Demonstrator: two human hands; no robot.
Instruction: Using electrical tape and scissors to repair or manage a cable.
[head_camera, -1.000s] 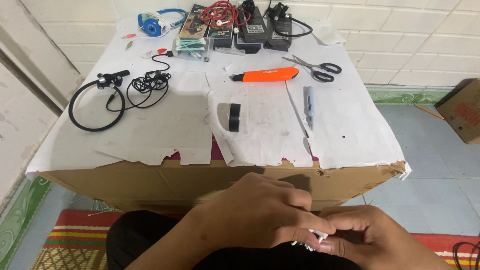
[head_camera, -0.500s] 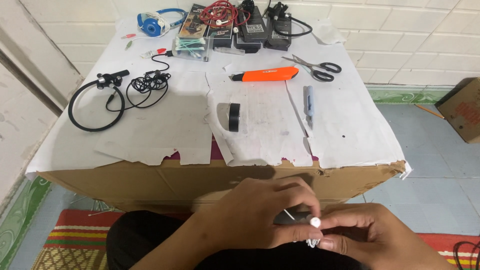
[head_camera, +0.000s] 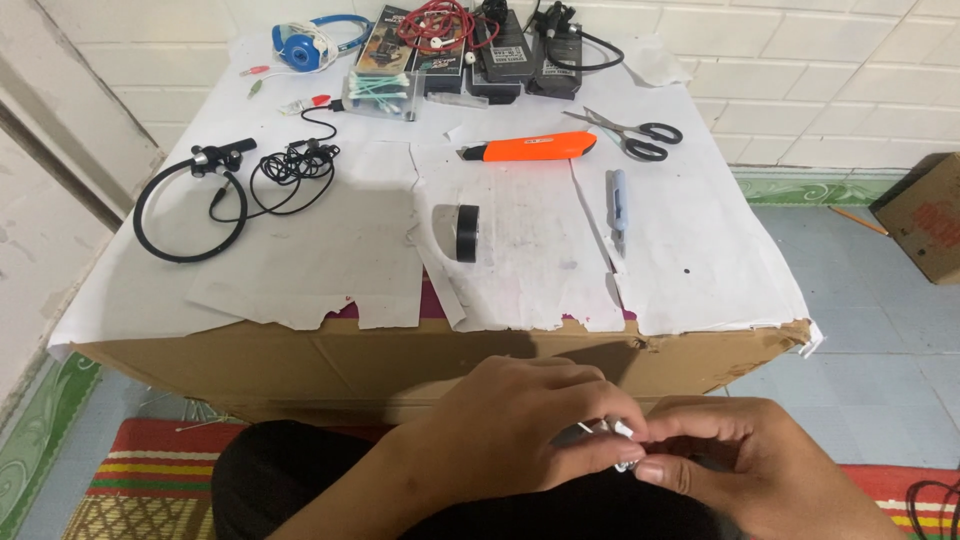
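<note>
Slightly more of the small white plastic earbud piece (head_camera: 622, 432) was shown than half a second before, as the fingers were shifted. It was pinched between the left hand (head_camera: 520, 430) and the right hand (head_camera: 740, 465), held below the near edge of the cardboard box desk (head_camera: 400, 365). It was judged light, small and fragile, best gripped at its hard body, not its thin wire.
</note>
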